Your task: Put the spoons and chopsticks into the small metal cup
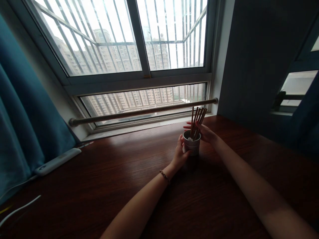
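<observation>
A small grey pot (pixel 192 147) stands on the dark red-brown wooden table (pixel 119 172). Several thin brown sticks (pixel 198 116), too dim to tell their exact kind, rise out of it and lean to the right. Wrapped round the pot's left side is my left hand (pixel 181 153), its thumb across the front; a beaded bracelet (pixel 164 176) circles that wrist. My right hand (pixel 203 132) is above the rim, with the sticks between thumb and fingers. The fingertips reach out to the left behind the sticks. A small pale thing (pixel 190 139) shows at the rim, unclear.
A barred window (pixel 147 76) with a horizontal rail (pixel 144 112) lies behind the table. To the left are a blue curtain (pixel 22 109), a white elongated device (pixel 58 161) with a cord, and a white cable (pixel 21 209). A dark wall (pixel 254 66) rises to the right.
</observation>
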Demonstrator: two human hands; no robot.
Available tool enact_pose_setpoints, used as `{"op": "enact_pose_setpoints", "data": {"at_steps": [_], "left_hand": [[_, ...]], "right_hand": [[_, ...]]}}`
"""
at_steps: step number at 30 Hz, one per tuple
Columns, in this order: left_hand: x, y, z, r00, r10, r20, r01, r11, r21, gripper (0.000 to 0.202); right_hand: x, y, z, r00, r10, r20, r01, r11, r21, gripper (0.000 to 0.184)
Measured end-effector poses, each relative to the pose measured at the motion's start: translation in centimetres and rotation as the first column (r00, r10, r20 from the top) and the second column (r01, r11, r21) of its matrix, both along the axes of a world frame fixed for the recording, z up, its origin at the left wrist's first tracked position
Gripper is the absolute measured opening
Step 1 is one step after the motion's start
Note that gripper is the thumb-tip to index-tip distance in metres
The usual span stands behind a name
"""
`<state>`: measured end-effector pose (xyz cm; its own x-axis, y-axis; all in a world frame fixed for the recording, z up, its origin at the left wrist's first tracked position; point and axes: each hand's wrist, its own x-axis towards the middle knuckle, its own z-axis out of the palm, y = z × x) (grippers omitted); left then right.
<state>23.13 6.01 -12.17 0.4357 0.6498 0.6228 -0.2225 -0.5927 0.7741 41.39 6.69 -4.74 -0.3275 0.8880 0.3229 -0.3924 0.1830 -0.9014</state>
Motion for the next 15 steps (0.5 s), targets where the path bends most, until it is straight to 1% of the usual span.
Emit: {"op": "enact_pose_setpoints", "data": {"at_steps": [2, 5, 7, 9, 12, 14, 15], "left_hand": [[0.0, 0.0, 0.0, 1.000, 0.005, -0.008, -0.005, 1.000, 0.002, 0.085], [-0.2, 0.0, 0.1, 0.999, 0.026, -0.030, -0.026, 1.000, 0.010, 0.086], [-0.3, 0.0, 0.2, 0.997, 0.055, -0.052, -0.054, 0.998, 0.015, 0.086], [-0.4, -0.2, 0.2, 0.992, 0.094, -0.082, -0.093, 0.995, 0.019, 0.087], [-0.3, -0.4, 0.0, 0.974, 0.169, -0.150, -0.172, 0.985, -0.004, 0.093], [-0.2, -0.5, -0.4, 0.950, 0.233, -0.210, -0.247, 0.968, -0.042, 0.097], [-0.2, -0.6, -0.5, 0.934, 0.263, -0.243, -0.285, 0.957, -0.060, 0.097]], "right_hand": [[0.2, 0.1, -0.3, 1.000, -0.014, 0.010, 0.014, 1.000, -0.003, 0.050], [0.5, 0.2, -0.3, 1.000, -0.013, 0.007, 0.013, 1.000, 0.016, 0.051], [1.1, 0.3, -0.1, 1.000, -0.013, -0.023, 0.014, 0.999, 0.028, 0.049], [2.0, 0.3, -0.1, 0.997, -0.038, -0.072, 0.040, 0.999, 0.025, 0.054], [3.7, -0.4, -0.8, 0.980, -0.143, -0.137, 0.144, 0.990, 0.000, 0.071], [4.2, -1.5, -2.0, 0.975, -0.194, -0.105, 0.191, 0.981, -0.040, 0.087], [4.2, -2.1, -2.7, 0.980, -0.190, -0.061, 0.186, 0.980, -0.071, 0.096]]}}
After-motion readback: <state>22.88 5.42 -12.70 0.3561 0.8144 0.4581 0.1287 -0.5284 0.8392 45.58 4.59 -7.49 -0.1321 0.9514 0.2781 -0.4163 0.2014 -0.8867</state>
